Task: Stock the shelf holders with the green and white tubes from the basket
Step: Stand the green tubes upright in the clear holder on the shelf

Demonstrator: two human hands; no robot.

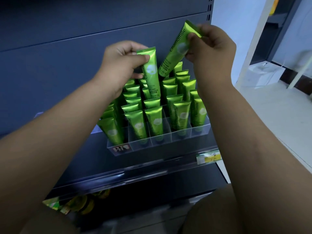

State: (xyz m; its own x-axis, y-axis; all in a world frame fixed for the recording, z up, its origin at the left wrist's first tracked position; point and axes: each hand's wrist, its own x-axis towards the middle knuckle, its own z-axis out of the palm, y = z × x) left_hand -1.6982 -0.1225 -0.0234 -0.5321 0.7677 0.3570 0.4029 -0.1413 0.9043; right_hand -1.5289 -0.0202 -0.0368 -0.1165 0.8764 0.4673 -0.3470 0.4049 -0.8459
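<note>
1. Head view, from the left: our left hand [121, 65] grips the upright tube [151, 73] near its crimped top. The thumb lies across the front and the fingers curl behind. The tube's lower end sits down among the back rows.
2. Below both hands, a clear divided holder [162, 146] on the dark shelf [135, 168] is packed with standing tubes [153, 122], all green, crimped ends up.
3. Just right of the upright one, the tilted tube [175, 51] leans with its crimped end up and to the right. We cannot tell whether its lower end touches the back rows.
4. Our right hand [212, 46] pinches that tube's upper part between curled fingertips and thumb.
5. Farther right, a yellow price label [208, 157] sits on the shelf's front edge.
</note>
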